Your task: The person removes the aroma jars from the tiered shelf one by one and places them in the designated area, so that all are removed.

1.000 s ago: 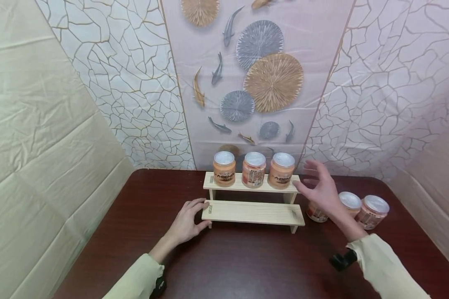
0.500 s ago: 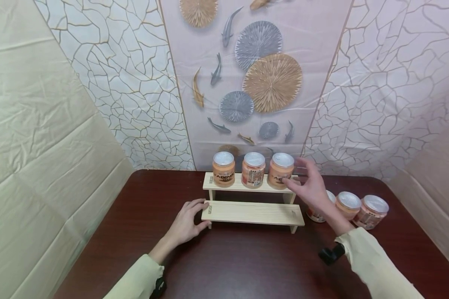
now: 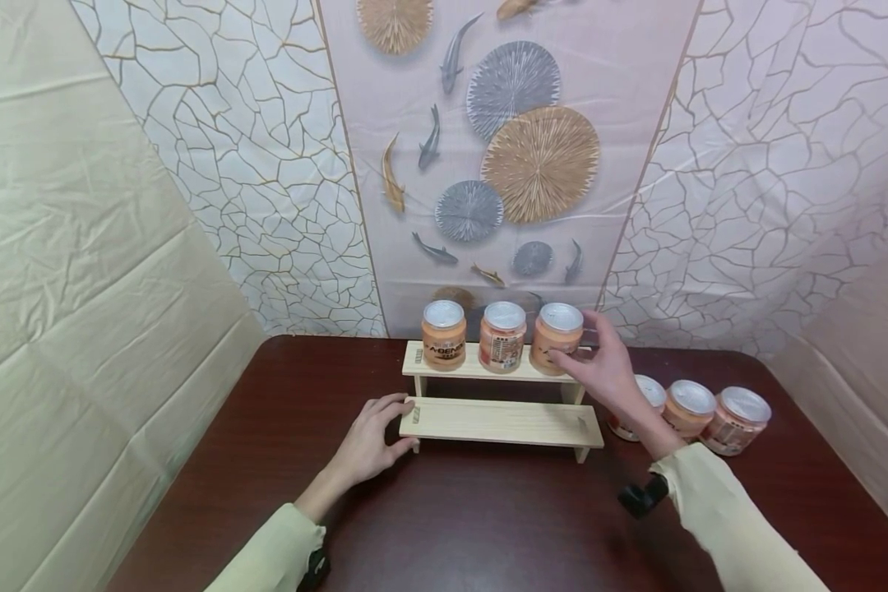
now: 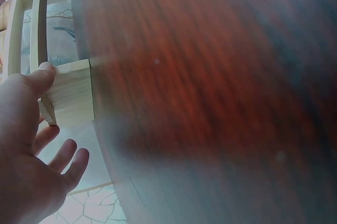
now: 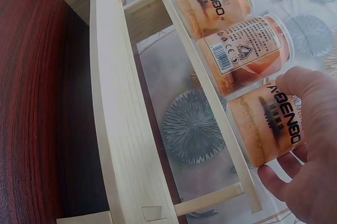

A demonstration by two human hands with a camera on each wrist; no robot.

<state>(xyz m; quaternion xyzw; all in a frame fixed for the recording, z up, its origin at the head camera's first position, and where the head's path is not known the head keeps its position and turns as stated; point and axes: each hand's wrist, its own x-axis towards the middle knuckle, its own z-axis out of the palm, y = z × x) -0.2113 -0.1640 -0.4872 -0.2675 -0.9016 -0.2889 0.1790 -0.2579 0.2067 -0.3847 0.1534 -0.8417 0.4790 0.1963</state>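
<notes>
"Where's my left hand point(image 3: 370, 440)?"

"Pinching the two-tier wooden rack point(image 3: 499, 419) by its left end; the long axis runs rightward from that grip."

"Then?"

"Two jars point(image 3: 501, 339) block the left side of my other grip. There, my right hand point(image 3: 607, 372) pinches an upright A-BENBO jar point(image 3: 553, 339) on the upper shelf point(image 3: 472, 362), label toward me. Three jars point(image 3: 690, 403) stand rightward."
</notes>
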